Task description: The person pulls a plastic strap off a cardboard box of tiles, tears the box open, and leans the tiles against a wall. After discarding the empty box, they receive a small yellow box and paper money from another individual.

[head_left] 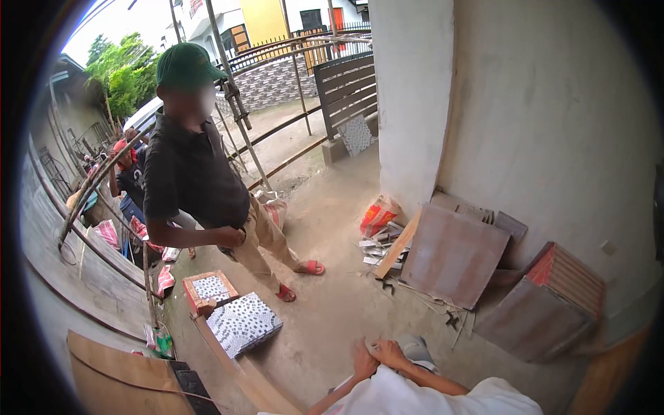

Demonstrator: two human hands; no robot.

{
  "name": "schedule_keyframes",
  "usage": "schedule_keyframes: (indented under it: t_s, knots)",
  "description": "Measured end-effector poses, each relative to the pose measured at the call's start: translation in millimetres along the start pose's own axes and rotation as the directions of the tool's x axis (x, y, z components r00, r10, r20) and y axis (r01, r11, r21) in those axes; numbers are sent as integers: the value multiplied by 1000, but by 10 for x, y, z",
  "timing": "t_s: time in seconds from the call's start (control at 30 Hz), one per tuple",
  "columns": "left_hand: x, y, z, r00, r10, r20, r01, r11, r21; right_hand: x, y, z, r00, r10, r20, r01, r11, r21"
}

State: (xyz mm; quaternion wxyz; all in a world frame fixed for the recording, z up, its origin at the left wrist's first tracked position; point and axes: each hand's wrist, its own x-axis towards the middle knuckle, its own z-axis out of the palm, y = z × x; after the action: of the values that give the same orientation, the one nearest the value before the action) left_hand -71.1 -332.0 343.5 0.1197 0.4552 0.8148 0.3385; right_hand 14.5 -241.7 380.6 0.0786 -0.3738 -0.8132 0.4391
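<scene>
My left hand (364, 361) and my right hand (390, 353) are close together in front of my white shirt (415, 394), low in the head view. The fingers of both look curled in and closed. The left one is slightly blurred, and whatever may be between the fingers is too small to make out. Below and behind the right hand shows a grey shoe (418, 349) on the concrete floor. Neither hand touches the tiles around me.
A person in a dark shirt (197, 166) stands ahead on the left, beside a stack of pebble-patterned tiles (243, 322). Large brown tiles (453, 256) and a tilted tile stack (536, 321) lie along the right wall. Scaffold poles (232, 83) rise behind the person.
</scene>
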Motion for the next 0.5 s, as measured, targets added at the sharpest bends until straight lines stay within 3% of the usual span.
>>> schedule_keyframes:
  t_s: [0.23, 0.3, 0.33, 0.37, 0.4, 0.43, 0.47, 0.5]
  knots:
    - [46, 255, 23, 988, -131, 78, 141, 980, -137, -166, 189, -53, 989, 0, -150, 7, 999, 49]
    - [3, 249, 136, 993, -105, 54, 112, 980, -164, -109, 745, 186, 981, -100, -169, 88, 993, -76]
    - [14, 329, 162, 977, -209, 50, 215, 948, -235, -118, 1099, 368, 975, -145, -168, 123, 983, -136]
    - [-6, 414, 188, 943, -327, 61, 329, 895, -301, -155, 630, 21, 998, 63, -29, -59, 993, 103]
    - [-96, 284, 284, 960, -277, 36, 278, 934, -224, -197, 146, -336, 957, 266, 112, -288, 915, 282]
    - [-31, 92, 355, 978, -208, -4, 205, 968, -147, -219, 104, -365, 955, 259, 145, -289, 921, 262]
    - [99, 62, 267, 893, -414, 176, 446, 863, -237, -241, 68, -391, 952, 251, 177, -289, 927, 241]
    - [196, 51, 155, 741, -565, 363, 665, 692, -280, -289, 137, -419, 953, 246, 175, -280, 938, 206]
